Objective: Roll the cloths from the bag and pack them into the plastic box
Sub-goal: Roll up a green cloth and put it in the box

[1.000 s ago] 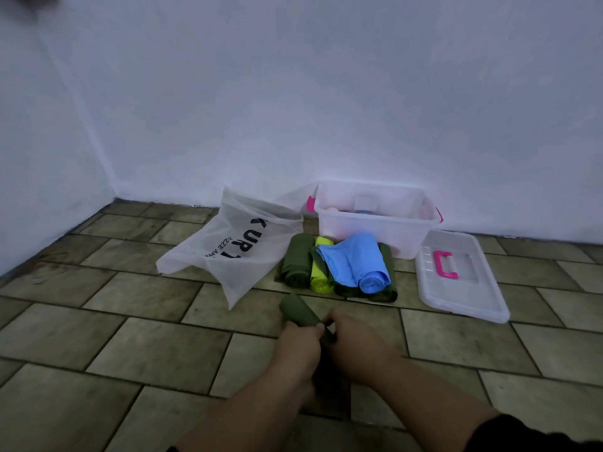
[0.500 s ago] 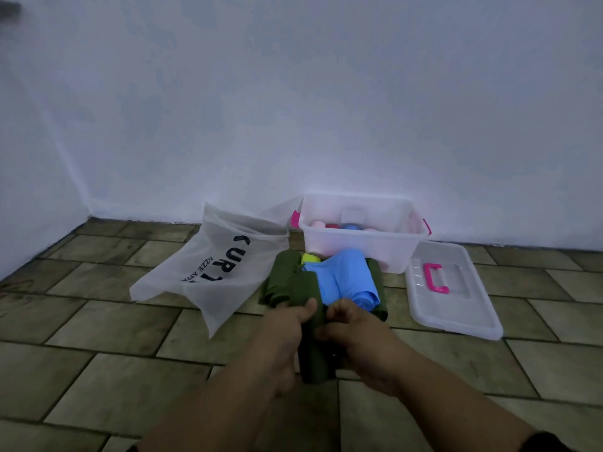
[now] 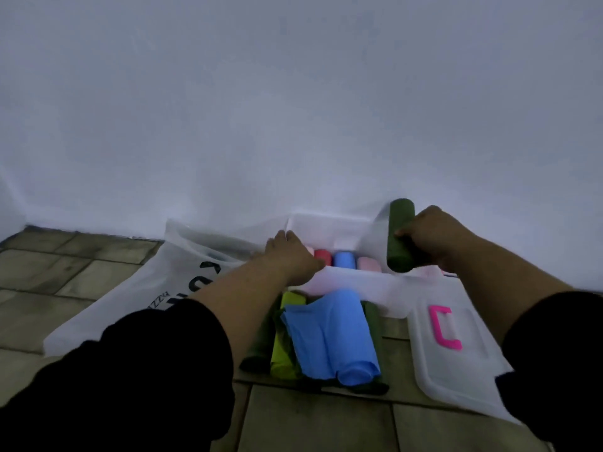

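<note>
My right hand (image 3: pixel 432 238) grips a rolled dark green cloth (image 3: pixel 399 234), held upright above the right end of the clear plastic box (image 3: pixel 355 282) by the wall. Inside the box stand rolled cloths: a red roll (image 3: pixel 323 257), a blue roll (image 3: pixel 344 259) and a pink roll (image 3: pixel 368 264). My left hand (image 3: pixel 290 256) reaches into the box's left end, fingers down among the rolls; whether it holds anything is hidden. In front of the box lies a pile of unrolled cloths: blue cloth (image 3: pixel 329 334) on top, yellow-green cloth (image 3: pixel 284 340) and dark green ones beneath.
The white plastic bag (image 3: pixel 137 295) with black lettering lies on the tiled floor left of the box. The box's clear lid (image 3: pixel 456 370) with a pink handle (image 3: pixel 443 327) lies flat to the right. A white wall stands directly behind the box.
Both hands left the floor, where they were finishing the dark green roll. My right hand carried it forward above the box, and my left hand went into the box. The view moved closer.
</note>
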Tool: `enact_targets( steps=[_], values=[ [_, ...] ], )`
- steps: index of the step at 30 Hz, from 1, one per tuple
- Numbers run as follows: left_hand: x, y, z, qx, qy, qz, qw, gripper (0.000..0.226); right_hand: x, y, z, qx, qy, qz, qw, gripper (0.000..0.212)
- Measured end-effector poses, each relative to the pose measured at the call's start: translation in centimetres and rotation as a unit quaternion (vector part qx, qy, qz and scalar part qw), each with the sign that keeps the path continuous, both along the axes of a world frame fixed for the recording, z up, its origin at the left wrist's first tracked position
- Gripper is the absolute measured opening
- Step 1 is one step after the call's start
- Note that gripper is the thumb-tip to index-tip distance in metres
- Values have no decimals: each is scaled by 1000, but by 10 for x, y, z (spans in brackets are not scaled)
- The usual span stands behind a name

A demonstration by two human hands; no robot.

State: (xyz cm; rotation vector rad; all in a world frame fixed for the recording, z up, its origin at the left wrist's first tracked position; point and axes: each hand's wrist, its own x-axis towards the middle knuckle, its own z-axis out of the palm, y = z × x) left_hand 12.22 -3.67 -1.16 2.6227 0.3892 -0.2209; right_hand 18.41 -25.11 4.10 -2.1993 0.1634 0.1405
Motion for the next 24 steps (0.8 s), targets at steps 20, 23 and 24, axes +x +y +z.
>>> enact_targets(
  steps=[20,23,24],
  values=[
    [11,5,-15,-10,11,-3,1000,97,38,32,-41,-569,124,217,783,25],
    [10,5,-14,-7,12,0,1000,97,41,30,-55,-534,103,218,810,39],
    [11,5,-14,-8,15,-2,1000,97,42,31,-59,-530,107,223,811,41]
  ],
)
